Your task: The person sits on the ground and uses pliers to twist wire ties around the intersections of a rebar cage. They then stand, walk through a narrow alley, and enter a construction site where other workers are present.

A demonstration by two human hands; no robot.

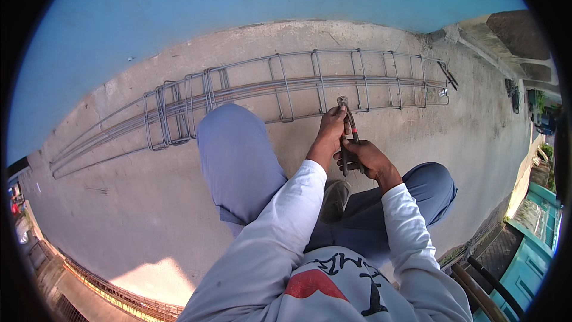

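We squat on the concrete floor with a long rebar cage lying just ahead of both hands, along the foot of the blue wall. Our right hand is closed around the handles of a pair of pincers, whose head reaches up past the fingers to the near bar of the cage, where a stirrup crosses it. Our left hand is curled shut just beside the tool, seemingly pinching at the same crossing; whether it holds tie wire we cannot tell, as the spot is too small to read. To do this tie well, we judge that the left hand should keep the crossing steady and snug while the right turns the pincers evenly, without over-twisting. Beyond our left hand, several stirrups sit bunched together; beyond the right, they are spaced apart.
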